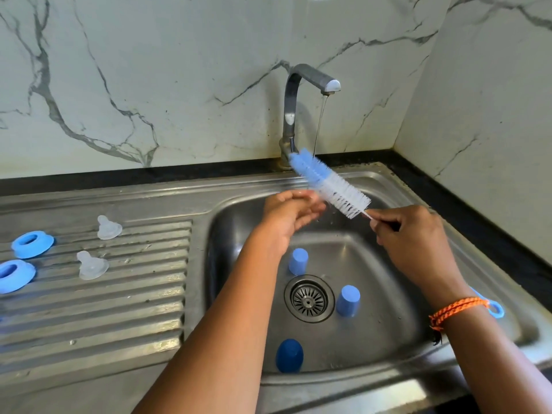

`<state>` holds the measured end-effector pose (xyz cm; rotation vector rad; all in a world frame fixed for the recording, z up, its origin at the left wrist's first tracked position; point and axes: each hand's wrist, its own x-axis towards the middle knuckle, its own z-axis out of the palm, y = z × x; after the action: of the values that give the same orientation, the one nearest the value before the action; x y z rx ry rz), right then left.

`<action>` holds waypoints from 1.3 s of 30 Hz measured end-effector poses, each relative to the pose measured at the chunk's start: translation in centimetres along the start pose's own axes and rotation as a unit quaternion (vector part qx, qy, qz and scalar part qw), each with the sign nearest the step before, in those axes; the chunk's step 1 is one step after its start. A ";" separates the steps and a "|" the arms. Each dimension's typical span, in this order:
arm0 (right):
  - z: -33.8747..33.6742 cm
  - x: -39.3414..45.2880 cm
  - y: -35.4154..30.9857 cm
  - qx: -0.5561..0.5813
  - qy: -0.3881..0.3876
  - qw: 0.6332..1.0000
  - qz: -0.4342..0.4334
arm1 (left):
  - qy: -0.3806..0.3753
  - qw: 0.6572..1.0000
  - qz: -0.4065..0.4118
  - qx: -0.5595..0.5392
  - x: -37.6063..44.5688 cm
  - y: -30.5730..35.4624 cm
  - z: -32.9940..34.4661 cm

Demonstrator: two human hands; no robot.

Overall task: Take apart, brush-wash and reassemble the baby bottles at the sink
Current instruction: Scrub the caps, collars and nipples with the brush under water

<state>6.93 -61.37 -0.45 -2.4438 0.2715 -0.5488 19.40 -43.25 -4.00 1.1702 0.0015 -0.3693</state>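
Right hand: grip was closed narrow around the thin handle of the bottle brush, fingers curled, pinching just below the bristles. The brush pointed up and left, its blue tip under the thin water stream from the tap.

Left hand: grip was loose, fingers relaxed and slightly bent, fingertips at the white bristles; it held nothing that could be made out.

Both hands were above the sink basin. In the basin: three blue caps standing mouth-down, one behind the drain, one to its right, one darker at the front.

On the ribbed drainboard to the left: two clear nipples and two blue collar rings, all lying apart.

Orange cord bracelet on the right wrist.
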 end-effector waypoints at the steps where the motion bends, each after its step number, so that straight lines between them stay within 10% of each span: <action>1: -0.2 0.1 0.3 0.000 -0.005 1.000 0.005 | 0.055 0.997 0.011 -0.059 0.4 0.2 -0.2; 4: -0.4 0.0 0.9 -0.012 -0.034 0.999 0.012 | 0.181 0.978 0.052 -0.087 1.3 0.7 -1.8; 8: -0.1 -0.4 0.7 -0.071 -0.112 0.991 0.025 | 0.286 0.914 0.156 0.242 1.2 1.3 -3.2; 27: 1.0 -3.0 -5.5 -0.063 -0.076 0.995 0.014 | 0.136 0.858 0.215 0.446 -15.0 11.3 -16.6; 31: 2.0 -3.5 -7.3 -0.027 -0.078 0.997 0.011 | 0.118 0.764 0.223 0.593 -19.1 12.4 -21.6; 39: 3.8 -5.0 -8.7 -0.009 -0.084 0.996 0.003 | 0.093 0.724 0.158 0.665 -23.4 11.3 -26.3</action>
<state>4.71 -50.94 0.45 -2.4885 0.2142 -0.3367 5.59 -9.18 0.20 2.6019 -0.3412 0.1483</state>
